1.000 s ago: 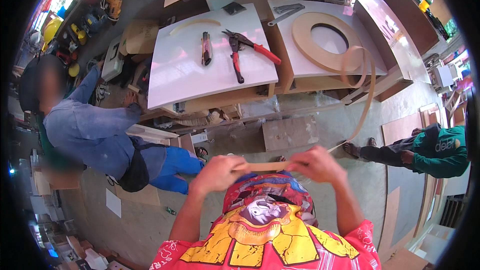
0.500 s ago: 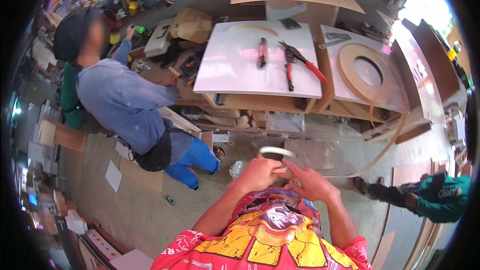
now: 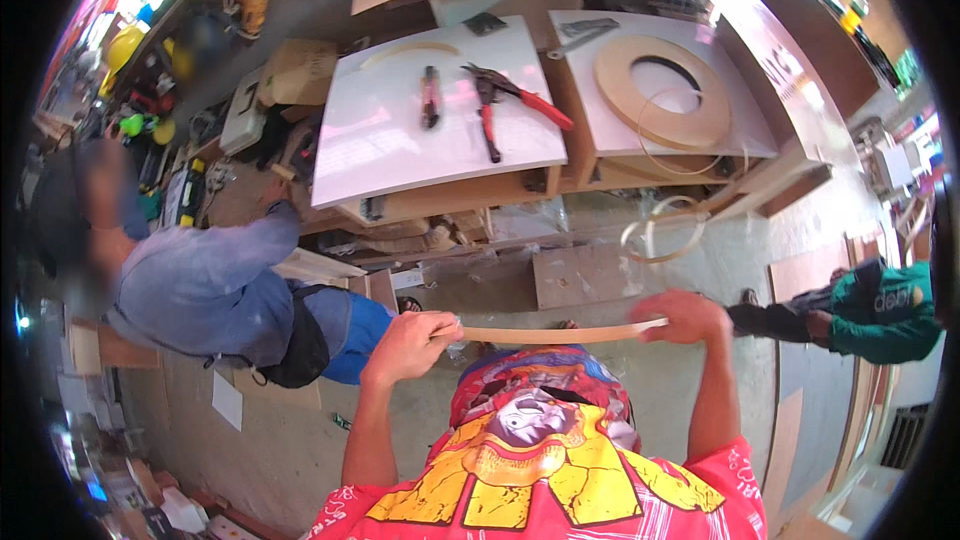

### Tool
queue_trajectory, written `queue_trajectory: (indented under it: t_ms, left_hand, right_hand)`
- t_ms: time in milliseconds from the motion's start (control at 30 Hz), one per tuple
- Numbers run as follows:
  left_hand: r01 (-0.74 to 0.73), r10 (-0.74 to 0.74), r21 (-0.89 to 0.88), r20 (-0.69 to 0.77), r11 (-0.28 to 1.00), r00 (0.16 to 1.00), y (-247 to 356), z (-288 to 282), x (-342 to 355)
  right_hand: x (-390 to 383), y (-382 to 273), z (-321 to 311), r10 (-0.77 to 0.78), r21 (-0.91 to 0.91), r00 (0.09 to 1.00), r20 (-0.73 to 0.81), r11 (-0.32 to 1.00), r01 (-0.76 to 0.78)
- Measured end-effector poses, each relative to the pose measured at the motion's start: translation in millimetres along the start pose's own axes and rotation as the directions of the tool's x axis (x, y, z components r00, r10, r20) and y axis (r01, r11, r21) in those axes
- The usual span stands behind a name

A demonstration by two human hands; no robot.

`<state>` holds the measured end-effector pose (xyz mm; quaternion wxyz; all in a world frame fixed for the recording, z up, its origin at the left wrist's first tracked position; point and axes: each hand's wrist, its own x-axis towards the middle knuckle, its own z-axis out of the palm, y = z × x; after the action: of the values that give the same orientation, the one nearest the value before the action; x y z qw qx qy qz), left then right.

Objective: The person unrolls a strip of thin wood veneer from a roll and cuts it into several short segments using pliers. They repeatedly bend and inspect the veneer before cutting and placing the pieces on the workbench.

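A tan strip of edge banding [image 3: 545, 336] is stretched nearly straight in front of my body. My left hand [image 3: 408, 346] is closed around one part of it. At the other side my right hand [image 3: 688, 320], a little blurred, grips the strip, with a pale end showing by its fingers. Beyond my hands, a large roll of edge banding [image 3: 622, 90] lies on the right white panel [image 3: 742, 120]. A loose coil of the banding [image 3: 655, 258] hangs off that panel's front edge. On the left white panel [image 3: 370, 140] are red-handled snips [image 3: 515, 98] and a utility knife [image 3: 430, 100].
At the left a co-worker [image 3: 215, 270] in a blue-grey shirt leans toward a cluttered bench. Another person in a green shirt [image 3: 885, 310] is at the right. A brown board [image 3: 580, 275] lies on the floor ahead; a cardboard box [image 3: 300, 72] stands at the back left.
My hands have moved apart, drawing the strip out between them where they were close together with a loop. The view has shifted right, and the hanging banding has curled into a coil.
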<state>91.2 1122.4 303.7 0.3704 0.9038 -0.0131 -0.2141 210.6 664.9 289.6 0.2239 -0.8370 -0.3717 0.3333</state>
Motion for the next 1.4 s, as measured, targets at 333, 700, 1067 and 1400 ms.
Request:
queue_trajectory:
  t_ms: [333,700,1067,1400]
  left_hand:
    - [-0.229,0.23,0.017,-0.138,0.973,0.963,103.1,-10.7,45.6]
    - [-0.261,0.159,-0.188,-0.431,0.947,0.888,144.5,19.6,94.6]
    - [-0.199,0.094,-0.15,-0.519,0.968,0.85,178.3,44.5,117.8]
    - [-0.359,0.021,-0.804,-0.398,0.473,0.917,159.5,37.3,115.4]
  right_hand:
    - [66.0,-83.6,1.4,-0.149,0.378,0.931,-0.333,0.884,0.277]
    - [54.2,-62.6,1.0,0.129,0.78,0.919,-0.372,0.581,0.234]
    - [35.8,-46.5,-15.3,0.204,0.903,0.928,-0.312,0.368,0.222]
    - [48.6,-40.3,-7.5,0.155,0.862,0.871,-0.467,0.301,0.409]
